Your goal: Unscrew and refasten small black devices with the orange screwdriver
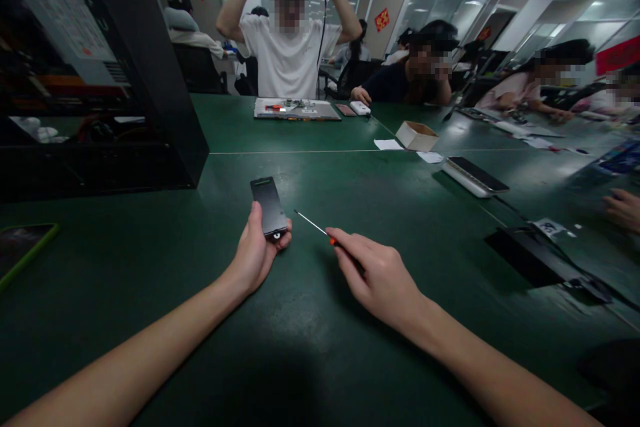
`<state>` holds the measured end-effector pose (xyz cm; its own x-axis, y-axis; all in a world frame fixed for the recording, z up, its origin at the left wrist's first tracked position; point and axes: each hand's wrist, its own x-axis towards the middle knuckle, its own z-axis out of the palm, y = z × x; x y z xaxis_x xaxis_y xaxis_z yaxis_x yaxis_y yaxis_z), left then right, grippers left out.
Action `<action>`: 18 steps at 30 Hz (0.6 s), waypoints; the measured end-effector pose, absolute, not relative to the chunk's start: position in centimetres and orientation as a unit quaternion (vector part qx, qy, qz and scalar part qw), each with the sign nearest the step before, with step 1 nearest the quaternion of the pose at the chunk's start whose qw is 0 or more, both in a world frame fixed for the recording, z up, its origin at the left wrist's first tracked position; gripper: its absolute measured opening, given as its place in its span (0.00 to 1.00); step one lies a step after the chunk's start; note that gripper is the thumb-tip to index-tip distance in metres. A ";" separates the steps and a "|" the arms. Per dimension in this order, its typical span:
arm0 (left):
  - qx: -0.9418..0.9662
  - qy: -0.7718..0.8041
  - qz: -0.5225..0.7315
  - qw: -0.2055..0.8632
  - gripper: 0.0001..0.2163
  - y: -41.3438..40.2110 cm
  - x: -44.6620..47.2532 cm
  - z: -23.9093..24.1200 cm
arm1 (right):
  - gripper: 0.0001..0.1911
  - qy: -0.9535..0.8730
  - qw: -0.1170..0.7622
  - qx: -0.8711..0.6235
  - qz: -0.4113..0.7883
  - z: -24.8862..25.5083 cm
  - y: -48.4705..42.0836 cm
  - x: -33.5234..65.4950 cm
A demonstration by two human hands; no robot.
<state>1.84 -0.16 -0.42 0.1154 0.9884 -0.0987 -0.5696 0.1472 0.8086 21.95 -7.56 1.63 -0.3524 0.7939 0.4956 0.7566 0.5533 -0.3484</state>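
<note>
A dark, flat smartphone (pixel 271 205) rests in my left hand (pixel 255 247), tilted, with my thumb along its left edge and fingers curled behind. A small white mark shows at its lower end. My right hand (pixel 383 277) is closed round a screwdriver (pixel 313 223); its handle is mostly hidden in my fingers, with a bit of orange showing. The thin metal shaft points up and left toward the phone, its tip a short way from the phone's right side and not touching it. Both hands are above the green table (pixel 300 320).
A tall black computer case (pixel 165 93) stands at left, near a green-edged device (pixel 30 247). Across the table lies a tray with parts (pixel 300 110); a small open box (pixel 417 136) sits right of it. Farther right are a white-and-black device (pixel 475 177) and cables. Several people sit around.
</note>
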 end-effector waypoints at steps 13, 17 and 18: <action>0.347 0.328 0.569 0.670 0.24 -0.3 2.1 -0.6 | 0.18 -0.851 0.265 -0.450 -0.052 2.2 -8.2 21.7; 0.364 0.340 0.597 0.629 0.24 -0.4 2.3 -0.9 | 0.19 -0.858 0.230 -0.445 -0.117 2.6 -8.5 21.7; 0.367 0.347 0.604 0.617 0.24 -0.4 2.3 -1.1 | 0.19 -0.858 0.221 -0.443 -0.138 2.7 -8.7 21.6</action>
<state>2.27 -0.38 -1.07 0.0309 0.9994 0.0158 -0.4900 0.0014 0.8717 21.65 -8.68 2.72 -0.5100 0.6985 0.5020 0.8207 0.5699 0.0408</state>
